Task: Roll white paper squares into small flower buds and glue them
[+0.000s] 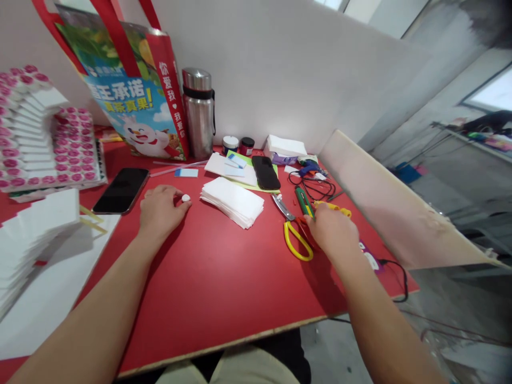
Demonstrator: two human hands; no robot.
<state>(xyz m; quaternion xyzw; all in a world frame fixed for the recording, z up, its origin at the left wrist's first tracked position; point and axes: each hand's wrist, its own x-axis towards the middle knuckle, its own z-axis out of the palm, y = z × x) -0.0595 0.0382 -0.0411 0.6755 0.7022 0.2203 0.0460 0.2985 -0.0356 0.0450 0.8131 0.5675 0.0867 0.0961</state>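
Observation:
My left hand rests on the red table, thumb and forefinger closed around a small white rounded piece. To its right lies a stack of white folded paper. On the right side, my right hand is closed, with its fingertips at the lower end of a green utility knife. Scissors with yellow-lined handles lie just left of that hand. A yellow tool, perhaps a glue gun, is partly hidden behind the hand.
Phones, a steel flask, small jars and a printed bag stand or lie farther back. Folded-paper pieces with pink flowers are at left. A purple power strip and cable lie near the right edge.

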